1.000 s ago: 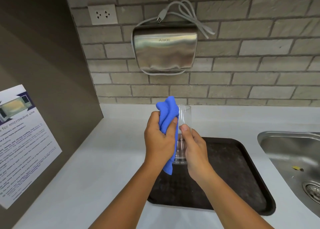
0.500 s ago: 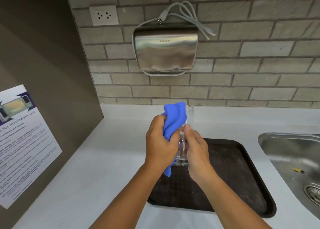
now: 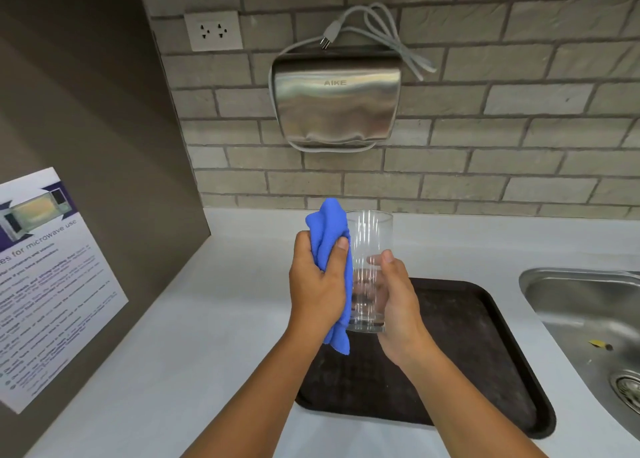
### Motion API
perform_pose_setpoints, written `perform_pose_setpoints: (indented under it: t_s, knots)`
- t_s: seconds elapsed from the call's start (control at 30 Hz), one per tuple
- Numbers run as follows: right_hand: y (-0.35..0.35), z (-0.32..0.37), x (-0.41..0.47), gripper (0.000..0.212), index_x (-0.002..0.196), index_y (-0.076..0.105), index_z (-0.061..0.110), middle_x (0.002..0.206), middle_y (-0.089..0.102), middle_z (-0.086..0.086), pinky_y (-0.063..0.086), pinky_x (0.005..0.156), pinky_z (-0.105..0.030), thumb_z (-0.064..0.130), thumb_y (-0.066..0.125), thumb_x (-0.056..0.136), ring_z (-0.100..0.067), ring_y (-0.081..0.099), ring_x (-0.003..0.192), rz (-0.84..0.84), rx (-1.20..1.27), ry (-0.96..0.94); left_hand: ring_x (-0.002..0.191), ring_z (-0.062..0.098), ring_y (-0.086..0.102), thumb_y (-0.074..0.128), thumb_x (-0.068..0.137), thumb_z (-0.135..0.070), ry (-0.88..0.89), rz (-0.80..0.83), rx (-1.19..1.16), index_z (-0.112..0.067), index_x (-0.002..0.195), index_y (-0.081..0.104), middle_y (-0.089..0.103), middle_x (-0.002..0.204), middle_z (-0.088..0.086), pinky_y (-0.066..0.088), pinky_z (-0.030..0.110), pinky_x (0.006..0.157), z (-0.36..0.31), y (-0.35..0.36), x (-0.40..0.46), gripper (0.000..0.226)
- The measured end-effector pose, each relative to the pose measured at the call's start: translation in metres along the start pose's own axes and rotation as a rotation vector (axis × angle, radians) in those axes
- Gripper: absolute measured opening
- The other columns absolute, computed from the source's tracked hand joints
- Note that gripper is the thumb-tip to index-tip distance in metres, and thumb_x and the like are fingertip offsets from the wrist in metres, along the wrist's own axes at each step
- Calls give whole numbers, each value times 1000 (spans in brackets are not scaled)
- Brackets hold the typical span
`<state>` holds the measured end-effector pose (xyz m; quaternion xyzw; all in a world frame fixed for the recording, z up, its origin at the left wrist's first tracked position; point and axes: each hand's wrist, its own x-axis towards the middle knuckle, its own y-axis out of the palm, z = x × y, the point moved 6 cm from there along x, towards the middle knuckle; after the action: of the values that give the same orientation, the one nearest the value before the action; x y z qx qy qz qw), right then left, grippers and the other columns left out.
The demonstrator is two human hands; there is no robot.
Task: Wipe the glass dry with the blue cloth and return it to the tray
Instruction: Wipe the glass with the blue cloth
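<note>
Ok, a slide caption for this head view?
Left hand wipes an upright glass with a blue cloth; right hand holds it above the tray.

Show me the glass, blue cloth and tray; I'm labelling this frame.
glass (image 3: 370,235), head view, upper wall below the rim.
blue cloth (image 3: 329,225), head view, bunched top above the left hand's thumb.
tray (image 3: 485,346), head view, bare dark floor, right side.

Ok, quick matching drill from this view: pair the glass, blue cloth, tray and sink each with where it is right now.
Things:
1. glass
2. blue cloth
3. tray
4. sink

Places:
A. flat on the counter, below the hands
B. bunched in the left hand
C. built into the counter at far right
D. upright in the right hand

Pairs: 1-D, 2-B, 3-A, 4-C
</note>
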<state>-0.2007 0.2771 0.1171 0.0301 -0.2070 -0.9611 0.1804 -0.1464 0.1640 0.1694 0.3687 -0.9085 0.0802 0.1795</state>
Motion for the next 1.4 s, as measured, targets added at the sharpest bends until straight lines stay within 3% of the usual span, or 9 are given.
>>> perform_pose_setpoints:
  t_s: [0.17, 0.37, 0.63, 0.77, 0.97, 1.03, 1.13, 1.2, 1.4]
  knots:
    - [-4, 0, 2, 68, 111, 69, 18, 111, 64, -24, 47, 100, -66, 71, 66, 70, -38, 62, 98, 24, -46, 52, 58, 5, 45, 61, 94, -22, 44, -34, 18, -5, 90, 48, 47, 70, -5, 42, 12, 55, -5, 0, -8, 22]
    - [-6, -2, 1, 81, 124, 60, 17, 113, 73, -11, 54, 94, -53, 61, 82, 59, -32, 71, 104, 72, -73, 14, 61, 5, 50, 63, 93, -23, 116, 58, 22, -13, 89, 51, 54, 74, -5, 47, 20, 57, -16, 10, -13, 16]
    - [-4, 1, 1, 39, 98, 76, 25, 93, 72, -12, 56, 81, -51, 43, 84, 64, -29, 67, 81, 109, 5, -4, 73, 12, 64, 49, 99, -35, -330, 115, -163, -33, 97, 55, 65, 92, -1, 58, 31, 68, 19, 10, 5, 7]
    - [-10, 1, 0, 60, 120, 64, 12, 92, 73, -9, 57, 86, -53, 36, 82, 67, -30, 67, 81, -45, -11, -17, 81, 6, 63, 43, 100, -39, -214, 97, -160, -36, 111, 51, 63, 98, -6, 54, 27, 76, 16, 7, 2, 14]
    - [0, 4, -5, 38, 101, 67, 16, 95, 75, -6, 60, 77, -38, 48, 66, 81, -20, 74, 81, -15, -102, -27, 60, 4, 45, 49, 99, -33, 33, 11, 39, -23, 75, 48, 45, 76, -1, 41, 15, 61, 4, -1, -5, 26]
    - [5, 7, -7, 50, 104, 66, 14, 88, 74, -2, 58, 66, -29, 55, 66, 75, -14, 73, 73, 1, -134, -53, 62, 3, 45, 55, 97, -24, 149, -11, 71, -29, 69, 43, 41, 77, -3, 40, 13, 61, -7, -1, -10, 31]
    - [6, 11, -8, 76, 118, 63, 13, 87, 75, -2, 58, 65, -31, 61, 71, 60, -14, 72, 73, -18, -133, -76, 75, 0, 57, 61, 94, -22, 192, 62, 8, -34, 90, 54, 55, 87, -8, 45, 16, 69, -18, 2, -14, 14]
    - [2, 13, -7, 73, 118, 62, 14, 85, 76, 2, 60, 74, -39, 58, 71, 61, -14, 72, 76, -48, -89, -82, 99, -4, 61, 62, 93, -29, 191, 145, -23, -33, 122, 52, 60, 112, -15, 49, 16, 82, -22, 6, -15, 31]
    - [6, 21, -10, 49, 105, 65, 15, 73, 74, 11, 55, 60, -25, 51, 63, 72, -7, 69, 67, 43, -66, -95, 89, -1, 54, 56, 90, -30, 281, 125, 92, -21, 102, 62, 41, 100, -8, 45, 9, 78, -25, 10, -15, 16]
